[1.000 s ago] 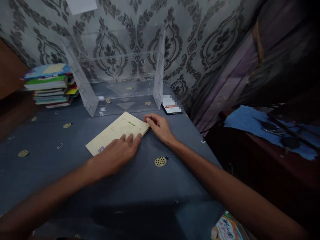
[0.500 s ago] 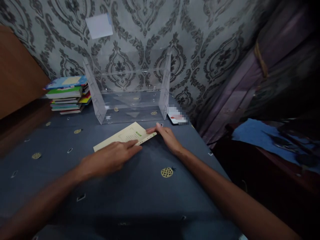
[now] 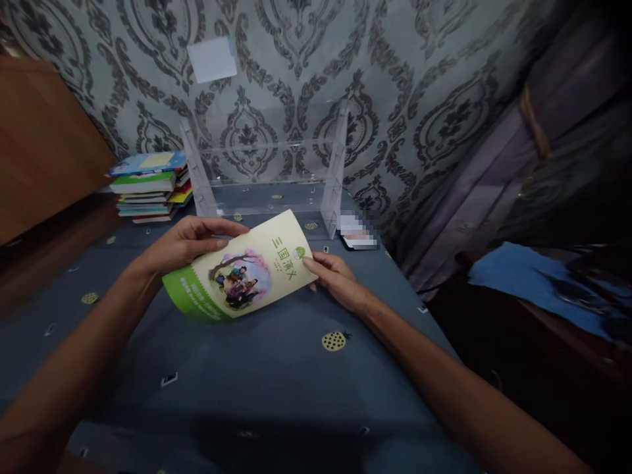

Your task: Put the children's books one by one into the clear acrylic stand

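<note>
A thin cream book (image 3: 276, 266) with a green band, an illustration and green title characters is held tilted above the cloth. My left hand (image 3: 185, 247) grips its upper left edge, the thumb lying along the cover. At the lower right corner my right hand (image 3: 336, 280) pinches it, thumb on the cover and fingers mostly hidden behind. The cover bows slightly, its green end curling down at the left. Just behind the book stands a clear plastic rack (image 3: 333, 191), whose front is partly covered by it.
To the left is a stack of books (image 3: 148, 187) beside a wooden panel (image 3: 44, 145). A blurred-out flat item (image 3: 358, 234) lies right of the rack. Dark patterned cloth (image 3: 266, 382) covers the surface. At the right are a curtain (image 3: 498, 178) and blue cloth (image 3: 533, 283).
The book has come up off the cloth and now faces me with its illustrated cover. My left hand has moved from its near edge to its upper left edge.
</note>
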`<move>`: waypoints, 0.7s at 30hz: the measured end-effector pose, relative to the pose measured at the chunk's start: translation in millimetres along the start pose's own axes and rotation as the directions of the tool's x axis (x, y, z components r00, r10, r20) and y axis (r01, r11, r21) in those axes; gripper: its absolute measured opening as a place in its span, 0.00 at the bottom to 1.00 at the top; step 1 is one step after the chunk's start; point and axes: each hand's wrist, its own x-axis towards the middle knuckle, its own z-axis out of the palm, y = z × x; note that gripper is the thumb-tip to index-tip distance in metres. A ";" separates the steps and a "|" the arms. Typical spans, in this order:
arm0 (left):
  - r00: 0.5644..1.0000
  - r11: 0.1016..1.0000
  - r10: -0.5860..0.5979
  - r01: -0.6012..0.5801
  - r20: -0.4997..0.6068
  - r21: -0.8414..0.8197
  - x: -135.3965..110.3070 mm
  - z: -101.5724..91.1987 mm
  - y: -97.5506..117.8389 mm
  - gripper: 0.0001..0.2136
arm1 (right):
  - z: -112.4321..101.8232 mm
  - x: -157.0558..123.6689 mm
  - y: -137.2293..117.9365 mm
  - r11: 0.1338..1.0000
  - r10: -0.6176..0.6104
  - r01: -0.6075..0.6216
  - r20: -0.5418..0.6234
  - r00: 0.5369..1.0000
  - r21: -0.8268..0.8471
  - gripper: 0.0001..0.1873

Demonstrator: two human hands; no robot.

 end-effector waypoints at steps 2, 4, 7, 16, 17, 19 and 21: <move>0.997 0.994 -0.036 0.030 -0.064 -0.101 4.3 -2.3 -8.8 0.18 | 0.2 -1.5 -5.9 0.998 0.008 -0.007 -0.020 1.000 0.057 0.18; 0.989 0.982 -0.045 0.018 -0.140 -0.187 8.4 -1.8 -18.5 0.17 | -1.5 -1.6 -11.7 0.994 -0.002 0.009 -0.074 0.997 0.104 0.18; 0.979 0.958 -0.083 0.027 -0.184 -0.286 12.6 7.0 -37.8 0.18 | -6.5 0.4 -16.1 0.990 -0.018 0.040 -0.160 0.987 0.137 0.21; 0.987 0.986 -0.146 0.139 -0.073 -0.091 9.8 42.8 -92.2 0.16 | -15.3 12.9 14.6 0.995 0.025 0.010 -0.351 0.936 0.099 0.33; 0.993 0.994 -0.111 0.112 -0.050 0.007 9.7 41.9 -93.5 0.15 | -15.4 15.6 18.6 0.996 0.023 0.010 -0.356 0.934 0.090 0.33; 0.998 0.986 -0.056 0.053 0.016 0.156 9.6 38.6 -93.8 0.14 | -16.3 23.5 25.8 0.998 0.014 0.012 -0.364 0.931 0.069 0.33; 0.992 0.973 -0.064 0.038 0.110 0.228 9.4 35.8 -91.8 0.14 | -18.2 34.7 31.9 1.000 -0.005 0.009 -0.365 0.931 0.009 0.31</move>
